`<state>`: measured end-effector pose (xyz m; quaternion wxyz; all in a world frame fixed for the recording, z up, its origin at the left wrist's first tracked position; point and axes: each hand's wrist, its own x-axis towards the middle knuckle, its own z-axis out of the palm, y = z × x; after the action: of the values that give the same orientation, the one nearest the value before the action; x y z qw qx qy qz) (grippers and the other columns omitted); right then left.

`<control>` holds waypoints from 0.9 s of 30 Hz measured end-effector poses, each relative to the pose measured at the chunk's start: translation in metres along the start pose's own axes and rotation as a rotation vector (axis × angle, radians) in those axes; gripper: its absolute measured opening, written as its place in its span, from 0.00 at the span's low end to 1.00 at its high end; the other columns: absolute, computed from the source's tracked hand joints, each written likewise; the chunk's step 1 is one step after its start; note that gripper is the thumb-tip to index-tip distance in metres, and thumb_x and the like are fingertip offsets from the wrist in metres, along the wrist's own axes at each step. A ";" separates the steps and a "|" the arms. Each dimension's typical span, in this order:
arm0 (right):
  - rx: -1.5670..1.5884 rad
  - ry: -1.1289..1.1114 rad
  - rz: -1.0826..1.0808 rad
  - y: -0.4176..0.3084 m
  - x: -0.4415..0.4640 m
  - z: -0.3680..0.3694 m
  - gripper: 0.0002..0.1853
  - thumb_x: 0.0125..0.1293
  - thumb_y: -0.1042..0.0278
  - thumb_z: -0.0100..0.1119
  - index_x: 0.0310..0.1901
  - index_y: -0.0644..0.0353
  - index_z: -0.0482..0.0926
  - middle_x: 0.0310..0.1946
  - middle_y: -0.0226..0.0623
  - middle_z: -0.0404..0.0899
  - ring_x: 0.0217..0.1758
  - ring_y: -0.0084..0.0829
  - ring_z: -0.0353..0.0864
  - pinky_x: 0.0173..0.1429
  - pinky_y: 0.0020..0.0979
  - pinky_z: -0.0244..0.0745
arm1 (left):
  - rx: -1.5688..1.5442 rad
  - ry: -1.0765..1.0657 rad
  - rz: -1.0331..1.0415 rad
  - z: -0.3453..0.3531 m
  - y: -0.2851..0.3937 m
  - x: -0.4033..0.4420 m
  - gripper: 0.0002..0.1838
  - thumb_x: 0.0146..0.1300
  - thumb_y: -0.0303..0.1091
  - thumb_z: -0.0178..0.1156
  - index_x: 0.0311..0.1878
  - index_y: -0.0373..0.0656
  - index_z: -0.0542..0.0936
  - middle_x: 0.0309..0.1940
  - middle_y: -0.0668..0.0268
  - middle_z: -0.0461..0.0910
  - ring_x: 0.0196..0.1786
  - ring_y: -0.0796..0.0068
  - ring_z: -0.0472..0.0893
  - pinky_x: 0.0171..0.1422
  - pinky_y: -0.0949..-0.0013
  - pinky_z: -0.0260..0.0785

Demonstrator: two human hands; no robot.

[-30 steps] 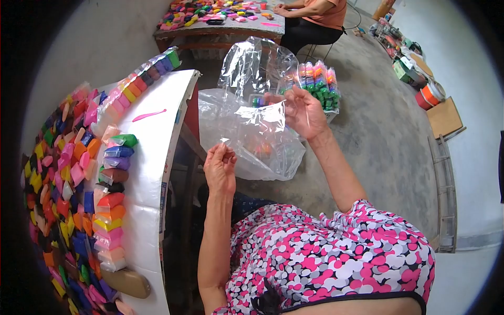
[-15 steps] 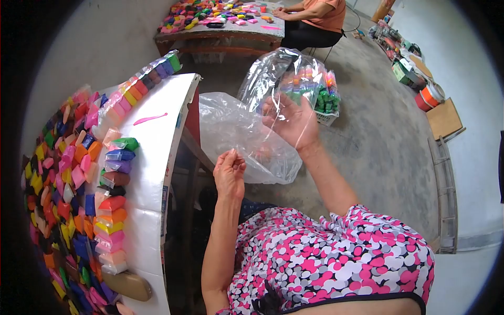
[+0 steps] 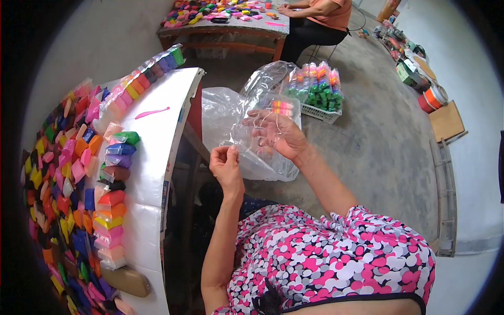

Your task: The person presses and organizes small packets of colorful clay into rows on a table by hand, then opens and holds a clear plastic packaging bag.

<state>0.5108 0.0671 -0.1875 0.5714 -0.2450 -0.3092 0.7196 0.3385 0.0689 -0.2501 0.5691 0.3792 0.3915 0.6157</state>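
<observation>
In front of me hangs a large clear plastic bag [image 3: 223, 113], its film creased and shiny. My left hand [image 3: 226, 167] pinches the near edge of the bag between thumb and fingers. To the right, my right hand [image 3: 281, 137] is spread at the bag's mouth, fingers apart and slightly bent, with film about them; whether it is inside the bag I cannot tell. Pink, orange and yellow packets [image 3: 282, 107] show through the plastic behind that hand.
On my left, a white-topped table [image 3: 149, 178] bears a heap of coloured packets [image 3: 68, 178], a packet row [image 3: 110, 205], a pink plastic tool [image 3: 152, 113] and a brown oblong object [image 3: 126, 282]. A white basket [image 3: 320, 114] holds bagged packets. Beyond, a person [image 3: 320, 23] sits at another table [image 3: 236, 30].
My right hand has come down and left, drawing the bag's raised upper part lower. The basket behind is now more exposed. My left hand keeps its pinch, and the view has shifted slightly.
</observation>
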 end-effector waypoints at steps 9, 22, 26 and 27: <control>0.375 0.033 -0.088 0.002 -0.006 0.010 0.09 0.68 0.62 0.55 0.42 0.58 0.77 0.34 0.36 0.76 0.33 0.26 0.72 0.35 0.26 0.67 | 0.089 0.077 0.019 -0.006 -0.002 0.006 0.06 0.65 0.26 0.61 0.36 0.39 0.73 0.25 0.72 0.73 0.27 0.85 0.70 0.32 0.79 0.63; -0.110 0.255 -0.610 -0.049 -0.032 0.033 0.10 0.72 0.64 0.50 0.34 0.59 0.73 0.33 0.36 0.79 0.33 0.30 0.79 0.41 0.35 0.76 | 0.020 0.164 -0.237 -0.031 -0.034 0.000 0.07 0.64 0.28 0.63 0.38 0.40 0.73 0.27 0.69 0.76 0.26 0.82 0.73 0.30 0.77 0.65; -0.168 0.243 -0.637 -0.052 -0.030 0.041 0.11 0.74 0.62 0.48 0.35 0.59 0.70 0.38 0.42 0.83 0.29 0.27 0.81 0.36 0.29 0.76 | -0.055 -0.005 -0.395 -0.033 -0.027 -0.009 0.10 0.66 0.33 0.62 0.45 0.40 0.73 0.30 0.68 0.77 0.29 0.81 0.74 0.31 0.77 0.67; -0.225 0.248 -0.650 -0.052 -0.030 0.044 0.10 0.74 0.63 0.47 0.36 0.60 0.70 0.39 0.42 0.83 0.31 0.27 0.81 0.38 0.30 0.76 | -0.007 0.034 -0.430 -0.027 -0.016 -0.012 0.11 0.67 0.32 0.61 0.48 0.39 0.72 0.31 0.67 0.77 0.30 0.81 0.74 0.32 0.77 0.68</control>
<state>0.5217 0.0389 -0.1192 0.7729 -0.2807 -0.3765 0.4266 0.3207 0.0561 -0.2758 0.6821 0.2746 0.4707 0.4876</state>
